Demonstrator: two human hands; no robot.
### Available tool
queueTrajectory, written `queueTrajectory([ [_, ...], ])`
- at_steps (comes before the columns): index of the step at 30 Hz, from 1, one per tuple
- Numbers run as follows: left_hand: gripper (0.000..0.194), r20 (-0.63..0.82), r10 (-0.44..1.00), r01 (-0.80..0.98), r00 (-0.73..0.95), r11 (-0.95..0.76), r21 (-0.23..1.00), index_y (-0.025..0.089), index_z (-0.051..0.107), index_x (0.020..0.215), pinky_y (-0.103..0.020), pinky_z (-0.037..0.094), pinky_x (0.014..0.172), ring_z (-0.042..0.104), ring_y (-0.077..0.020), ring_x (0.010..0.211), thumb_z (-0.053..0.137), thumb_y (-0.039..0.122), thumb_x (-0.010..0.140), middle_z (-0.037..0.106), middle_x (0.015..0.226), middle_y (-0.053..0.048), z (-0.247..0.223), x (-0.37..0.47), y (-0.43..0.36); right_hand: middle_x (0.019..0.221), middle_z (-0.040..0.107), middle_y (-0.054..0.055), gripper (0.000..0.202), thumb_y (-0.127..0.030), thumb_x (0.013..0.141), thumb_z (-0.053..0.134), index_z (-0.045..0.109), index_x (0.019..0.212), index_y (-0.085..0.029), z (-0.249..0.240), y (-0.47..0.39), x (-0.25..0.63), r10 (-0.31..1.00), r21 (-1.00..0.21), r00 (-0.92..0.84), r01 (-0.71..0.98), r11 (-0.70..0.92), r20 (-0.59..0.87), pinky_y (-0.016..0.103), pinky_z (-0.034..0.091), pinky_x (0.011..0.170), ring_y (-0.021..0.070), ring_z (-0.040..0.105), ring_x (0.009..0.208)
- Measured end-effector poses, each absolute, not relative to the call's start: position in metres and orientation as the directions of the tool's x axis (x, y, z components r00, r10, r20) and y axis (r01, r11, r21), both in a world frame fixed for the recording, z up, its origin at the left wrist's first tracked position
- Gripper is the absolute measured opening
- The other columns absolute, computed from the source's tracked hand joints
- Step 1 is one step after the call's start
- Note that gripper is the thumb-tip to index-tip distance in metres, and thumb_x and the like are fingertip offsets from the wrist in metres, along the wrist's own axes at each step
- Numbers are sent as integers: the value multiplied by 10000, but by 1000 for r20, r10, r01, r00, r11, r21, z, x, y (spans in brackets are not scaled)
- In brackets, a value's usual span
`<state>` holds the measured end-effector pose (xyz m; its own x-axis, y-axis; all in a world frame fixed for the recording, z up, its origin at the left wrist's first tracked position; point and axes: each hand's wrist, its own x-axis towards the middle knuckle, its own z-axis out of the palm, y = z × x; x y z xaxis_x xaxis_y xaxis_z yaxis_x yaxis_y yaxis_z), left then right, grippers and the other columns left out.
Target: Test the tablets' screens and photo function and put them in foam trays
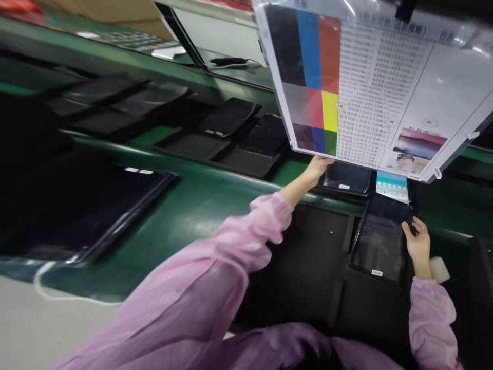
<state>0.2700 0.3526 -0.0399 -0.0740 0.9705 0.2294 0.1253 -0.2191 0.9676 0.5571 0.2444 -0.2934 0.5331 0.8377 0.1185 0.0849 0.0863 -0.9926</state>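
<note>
My right hand grips the right edge of a black tablet, thumb on its dark face and fingers at the edge. The tablet bears a small white label at its near end and lies tilted over a black divided tray. Farther forward, my left hand reaches under the lower edge of a hanging printed board. Its fingertips are hidden there, beside another black tablet; whether they hold it I cannot tell. A tablet with a lit screen shows just beyond the one in my right hand.
The board hangs low over the work area. Behind lies a black tray with tablets in it. More dark tablets in clear film are at the back left. At left stands a big dark stack on the green bench, near a white cable.
</note>
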Motion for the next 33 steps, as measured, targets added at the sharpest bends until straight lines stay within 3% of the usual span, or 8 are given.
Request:
queueTrajectory([
  [4,445,113,978,185,-176,-80,980,173,709,1045,-256,561,701,700,-195,807,912,384,710,763,932,-27,-63,204,254,1132,762,195,796,-762,720,720,701,1208,-132,-291,239,560,822,-988,550,112,103,148,553,539,1078,334,721,1086],
  [7,500,4,957,189,-291,53,981,206,699,1045,-228,541,668,688,-172,768,927,454,677,755,918,0,-92,169,171,1147,764,170,743,-710,736,739,708,1232,-157,-291,242,561,826,-985,540,140,102,162,558,530,1096,329,715,1103],
  [10,560,-75,935,193,-347,150,970,214,670,1100,-255,570,725,711,-193,823,922,512,698,762,958,-11,-120,160,117,1141,755,162,710,-638,738,749,696,1256,-155,-291,246,561,827,-974,518,165,155,220,564,542,1084,325,723,1084],
  [14,588,-40,963,377,-266,142,915,215,647,1243,-384,595,979,726,-288,1112,800,607,831,759,1222,-78,-135,159,100,1222,730,195,709,-541,820,748,630,1380,-122,-274,232,560,805,-946,503,92,312,314,539,547,1080,311,721,1129],
  [18,546,104,993,798,-61,-14,602,171,677,1305,-565,448,1222,602,-380,1387,662,574,936,662,1457,-166,-115,152,110,1438,642,189,661,-469,876,793,602,1449,-202,-243,195,562,806,-898,455,-31,439,378,510,578,1031,333,645,1305],
  [21,457,247,966,930,80,-162,331,181,682,1357,-592,403,1261,544,-359,1461,601,462,1007,597,1554,-161,-97,160,125,1395,678,148,621,-486,853,825,653,1401,-252,-241,173,558,856,-945,441,-48,323,270,525,580,1041,339,652,1283],
  [26,425,279,899,906,337,-390,165,178,629,1417,-553,454,1229,579,-313,1405,638,300,1010,650,1483,-142,-104,224,184,1384,689,164,753,-659,834,732,633,1415,-191,-265,161,537,888,-994,452,-13,105,88,550,520,1157,334,642,1321],
  [33,668,90,959,963,269,-270,6,8,442,1547,-502,549,1092,625,-393,1335,649,147,927,678,1386,-243,-116,302,238,1682,431,134,777,-586,962,652,433,1627,-250,-260,145,536,909,-951,329,253,177,256,610,264,1333,345,351,1598],
])
